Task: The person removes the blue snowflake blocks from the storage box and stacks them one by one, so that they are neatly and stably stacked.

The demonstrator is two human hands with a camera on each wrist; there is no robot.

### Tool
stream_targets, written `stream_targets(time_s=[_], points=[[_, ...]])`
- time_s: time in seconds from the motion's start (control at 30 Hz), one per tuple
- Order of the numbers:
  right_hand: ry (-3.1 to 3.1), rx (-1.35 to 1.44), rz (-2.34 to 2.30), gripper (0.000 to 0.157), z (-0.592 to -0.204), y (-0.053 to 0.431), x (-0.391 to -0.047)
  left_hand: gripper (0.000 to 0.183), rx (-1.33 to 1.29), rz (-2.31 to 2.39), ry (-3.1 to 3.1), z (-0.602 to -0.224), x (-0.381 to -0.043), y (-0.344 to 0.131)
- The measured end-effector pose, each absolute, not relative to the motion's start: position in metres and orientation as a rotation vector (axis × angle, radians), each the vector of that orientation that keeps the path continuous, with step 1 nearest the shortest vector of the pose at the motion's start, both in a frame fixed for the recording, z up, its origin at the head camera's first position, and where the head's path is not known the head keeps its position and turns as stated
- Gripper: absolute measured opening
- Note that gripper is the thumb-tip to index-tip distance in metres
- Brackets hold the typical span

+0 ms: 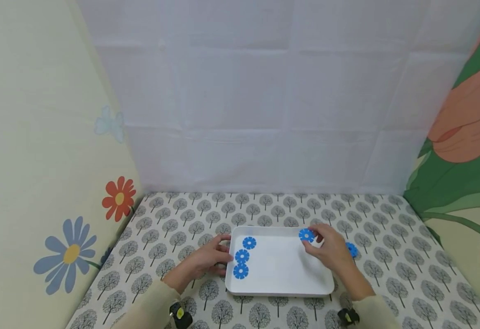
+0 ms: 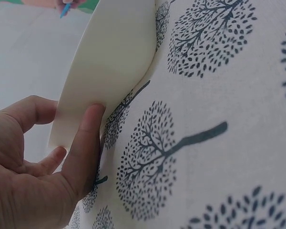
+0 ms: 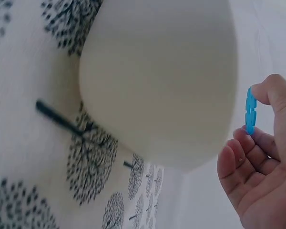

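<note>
A shallow white tray [image 1: 274, 267] lies on the patterned cloth. At its left rim, my left hand [image 1: 207, 258] grips the edge, one finger lying along the outer wall in the left wrist view. My right hand [image 1: 331, 249] pinches a blue notched disc [image 3: 250, 114] between thumb and fingertips, over the tray's far right part. Edge-on in the right wrist view, that disc shows apart from the tray wall. Down the tray's left side, three blue notched discs form a column: a far one [image 1: 245, 246], a middle one [image 1: 238, 252] and a near one [image 1: 237, 274].
More blue discs [image 1: 352, 249] lie on the cloth right of the tray, partly behind my right hand. A tree-print cloth [image 1: 157, 251] covers the table. A white sheet [image 1: 240, 100] hangs at the back, with flower-printed panels on the left and right.
</note>
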State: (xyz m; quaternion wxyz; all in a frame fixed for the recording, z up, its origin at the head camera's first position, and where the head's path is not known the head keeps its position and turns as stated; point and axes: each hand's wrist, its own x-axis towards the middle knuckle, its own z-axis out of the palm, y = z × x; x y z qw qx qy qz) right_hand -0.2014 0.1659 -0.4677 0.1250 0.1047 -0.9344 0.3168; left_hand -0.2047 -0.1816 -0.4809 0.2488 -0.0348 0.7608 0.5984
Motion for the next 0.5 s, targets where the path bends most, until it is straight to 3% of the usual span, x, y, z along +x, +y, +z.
stream_targets(time_s=[0.5], points=[[-2.805,0.131,0.912,0.045,-0.468,0.204,-0.193,0.077,-0.1,1.623,2.083,-0.481,-0.204,-0.181]])
